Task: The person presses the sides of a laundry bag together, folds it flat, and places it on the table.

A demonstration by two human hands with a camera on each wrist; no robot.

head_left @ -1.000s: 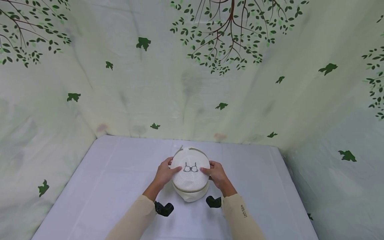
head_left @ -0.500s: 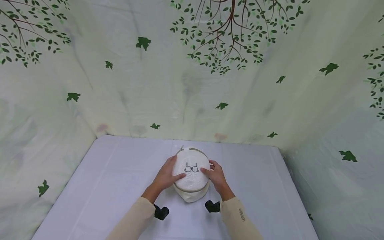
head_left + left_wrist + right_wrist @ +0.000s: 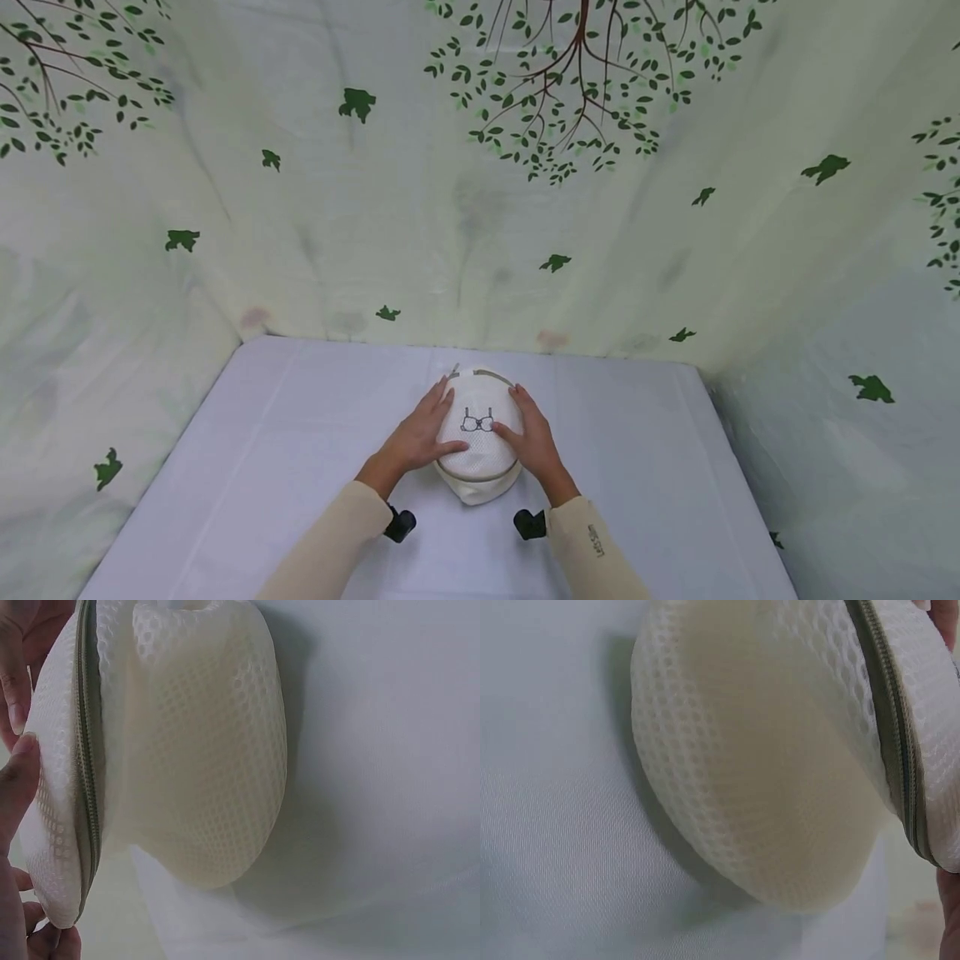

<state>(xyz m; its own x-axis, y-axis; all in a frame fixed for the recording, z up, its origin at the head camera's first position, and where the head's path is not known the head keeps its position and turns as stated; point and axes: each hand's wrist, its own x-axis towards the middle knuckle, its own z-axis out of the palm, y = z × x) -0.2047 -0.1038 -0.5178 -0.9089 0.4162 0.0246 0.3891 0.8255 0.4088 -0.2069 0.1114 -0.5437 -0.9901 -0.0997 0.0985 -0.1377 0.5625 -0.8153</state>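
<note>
Fingers of left hand [image 3: 414, 438] and right hand [image 3: 535, 440] grasp the mesh bag [image 3: 480, 454] at nine and three o'clock, near mid worktop [image 3: 637, 467]; its zip [image 3: 87, 765] looks closed where I can see, release not yet done.

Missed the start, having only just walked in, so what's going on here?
A person has both hands on a white mesh bag that looks to be standing on the table. The left hand and right hand touch opposite sides of its round top, with a bra drawing between them. The zip looks closed along the stretches the wrist views show. Whether anything is inside can't be made out.
</note>
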